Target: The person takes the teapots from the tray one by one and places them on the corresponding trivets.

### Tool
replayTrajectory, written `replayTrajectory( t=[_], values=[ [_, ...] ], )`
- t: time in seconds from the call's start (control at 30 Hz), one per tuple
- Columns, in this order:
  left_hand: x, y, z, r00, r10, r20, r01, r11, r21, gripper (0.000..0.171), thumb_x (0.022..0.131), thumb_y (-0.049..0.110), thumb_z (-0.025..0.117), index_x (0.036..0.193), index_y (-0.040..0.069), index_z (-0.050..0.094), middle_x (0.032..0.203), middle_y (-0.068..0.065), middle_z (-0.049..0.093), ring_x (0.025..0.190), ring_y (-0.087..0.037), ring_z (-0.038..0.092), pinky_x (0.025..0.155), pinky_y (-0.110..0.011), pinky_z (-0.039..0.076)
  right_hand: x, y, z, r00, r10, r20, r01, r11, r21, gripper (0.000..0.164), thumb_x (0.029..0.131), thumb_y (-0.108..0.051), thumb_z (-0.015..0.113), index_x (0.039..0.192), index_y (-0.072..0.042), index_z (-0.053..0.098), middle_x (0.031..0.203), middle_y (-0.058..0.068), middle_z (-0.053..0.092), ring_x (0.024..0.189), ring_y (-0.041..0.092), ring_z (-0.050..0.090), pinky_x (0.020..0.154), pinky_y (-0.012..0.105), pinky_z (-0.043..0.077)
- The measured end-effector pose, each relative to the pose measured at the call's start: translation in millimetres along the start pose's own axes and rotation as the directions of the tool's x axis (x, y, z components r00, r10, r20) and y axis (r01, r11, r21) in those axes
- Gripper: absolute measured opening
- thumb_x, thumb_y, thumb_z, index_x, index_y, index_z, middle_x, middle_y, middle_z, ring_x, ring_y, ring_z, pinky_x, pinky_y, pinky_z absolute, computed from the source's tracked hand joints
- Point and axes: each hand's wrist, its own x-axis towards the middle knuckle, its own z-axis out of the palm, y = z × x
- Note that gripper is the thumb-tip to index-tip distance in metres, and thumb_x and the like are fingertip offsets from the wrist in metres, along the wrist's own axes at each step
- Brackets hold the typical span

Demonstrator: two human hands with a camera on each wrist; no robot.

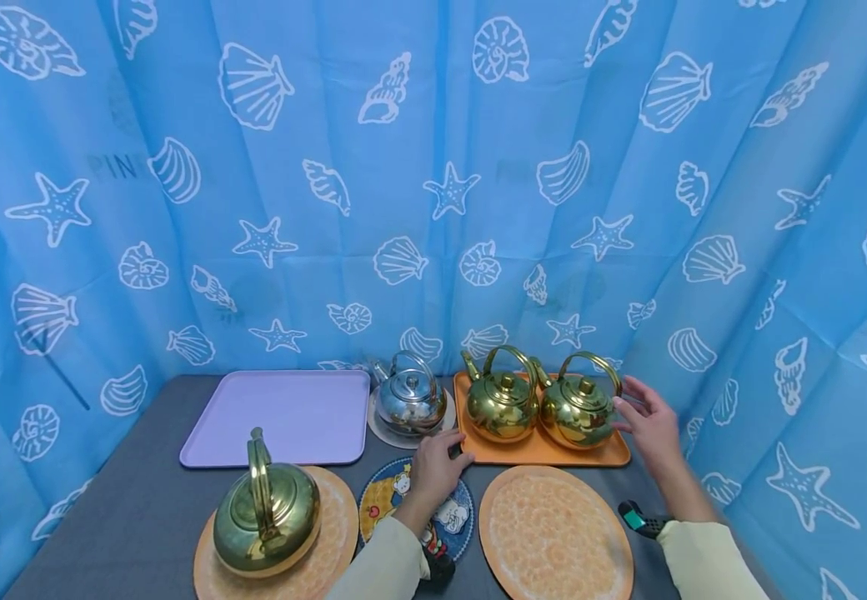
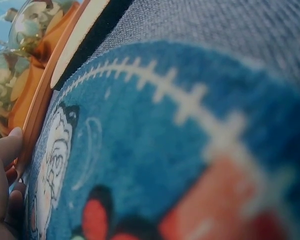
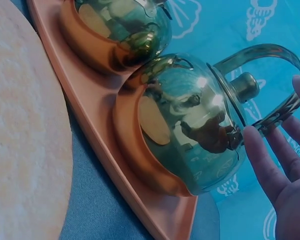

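An orange tray (image 1: 546, 454) carries two gold kettles side by side: a left kettle (image 1: 503, 408) and a right kettle (image 1: 578, 417). My left hand (image 1: 437, 467) is at the tray's left front corner, above a blue cartoon-patterned round mat (image 1: 381, 508). In the left wrist view its thumb and fingers (image 2: 10, 145) pinch the tray's rim. Beside the right kettle's handle (image 3: 275, 120) is my right hand (image 3: 290, 190), fingers spread and fairly straight. Its thumb tip is close to the handle's base; whether it touches I cannot tell.
A silver kettle (image 1: 409, 404) stands on a pale round mat (image 1: 383, 433). At the left are a purple tray (image 1: 283, 417) and another gold kettle (image 1: 272, 517) on a tan round mat (image 1: 336, 533). A second tan mat (image 1: 557, 533) lies before the orange tray. Blue shell-patterned curtains (image 1: 448, 250) hang behind.
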Motion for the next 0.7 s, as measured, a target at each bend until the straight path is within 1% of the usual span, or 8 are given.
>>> replayTrajectory(
  t=[0.07,0.2,0.27,0.33,0.4,0.5,0.6,0.7],
  values=[
    [-0.8,0.6,-0.3,1.000,0.001,0.004,-0.001,1.000,0.004,0.038,0.086,0.032,0.076,0.121,0.019,0.071,0.131,0.002,0.062,0.118,-0.023,0.054,0.095,-0.044,0.046,-11.2,-24.1,5.2,1.000,0.007,0.007,-0.008,1.000,0.007,0.057,0.094,-0.026,0.067,0.145,-0.008,0.046,0.138,0.022,0.048,0.110,0.018,0.057,0.064,0.028,0.058],
    [-1.7,1.2,-1.1,1.000,0.017,0.003,-0.017,1.000,0.015,0.037,0.085,0.031,0.076,0.120,0.019,0.071,0.130,0.001,0.062,0.116,-0.023,0.055,0.094,-0.043,0.046,-27.5,-58.3,14.2,1.000,-0.001,-0.009,0.001,1.000,-0.010,0.055,0.096,-0.023,0.064,0.144,-0.004,0.046,0.135,0.024,0.049,0.098,0.000,0.055,0.063,0.025,0.057],
    [-1.8,1.0,-1.6,1.000,0.026,0.000,-0.026,1.000,0.015,0.037,0.085,0.031,0.076,0.120,0.019,0.071,0.129,0.001,0.063,0.115,-0.023,0.055,0.093,-0.043,0.046,-32.0,-73.1,17.4,1.000,0.011,-0.001,-0.011,0.996,-0.088,0.056,0.099,-0.023,0.059,0.146,-0.001,0.040,0.137,0.028,0.045,0.097,-0.003,0.051,0.067,0.025,0.057],
    [-1.3,0.5,-1.6,1.000,0.029,0.001,-0.029,1.000,0.009,0.037,0.085,0.031,0.076,0.119,0.018,0.072,0.129,0.001,0.063,0.115,-0.023,0.055,0.093,-0.043,0.046,-32.9,-80.1,19.0,1.000,0.022,0.001,-0.022,0.994,-0.105,0.055,0.100,-0.017,0.057,0.148,0.000,0.037,0.137,0.028,0.045,0.097,-0.004,0.049,0.069,0.025,0.057],
    [-0.5,-0.2,-1.3,1.000,0.025,0.005,-0.025,1.000,0.005,0.037,0.085,0.031,0.076,0.119,0.019,0.072,0.129,0.001,0.063,0.116,-0.023,0.055,0.094,-0.043,0.046,-31.9,-83.2,19.4,1.000,0.005,0.019,-0.003,0.992,-0.127,0.055,0.099,-0.012,0.057,0.148,0.001,0.036,0.136,0.028,0.045,0.097,-0.004,0.049,0.069,0.027,0.057],
    [0.4,-1.3,-1.0,1.000,0.024,0.004,-0.024,1.000,0.002,0.037,0.085,0.031,0.076,0.119,0.019,0.072,0.130,0.001,0.062,0.116,-0.023,0.055,0.095,-0.044,0.046,-30.8,-83.2,20.5,0.997,-0.064,0.050,0.071,0.987,-0.146,0.053,0.098,-0.006,0.057,0.147,0.002,0.037,0.132,0.028,0.048,0.095,-0.005,0.049,0.066,0.030,0.058],
    [0.3,-1.0,-1.5,1.000,0.022,0.004,-0.022,1.000,0.000,0.036,0.085,0.030,0.076,0.119,0.019,0.072,0.130,0.001,0.062,0.117,-0.023,0.054,0.096,-0.045,0.045,-30.0,-82.3,22.4,0.985,-0.148,0.085,0.161,0.971,-0.175,0.049,0.098,-0.003,0.057,0.144,0.002,0.042,0.127,0.028,0.051,0.093,-0.005,0.051,0.063,0.030,0.058],
    [-0.3,-0.3,-2.0,1.000,0.018,0.004,-0.018,1.000,0.002,0.036,0.085,0.030,0.077,0.119,0.019,0.072,0.130,0.002,0.062,0.117,-0.024,0.055,0.096,-0.045,0.045,-28.8,-83.9,24.5,0.977,-0.182,0.107,0.200,0.960,-0.197,0.045,0.097,-0.001,0.057,0.141,0.001,0.047,0.121,0.027,0.055,0.090,-0.004,0.052,0.060,0.028,0.057]
  ],
)
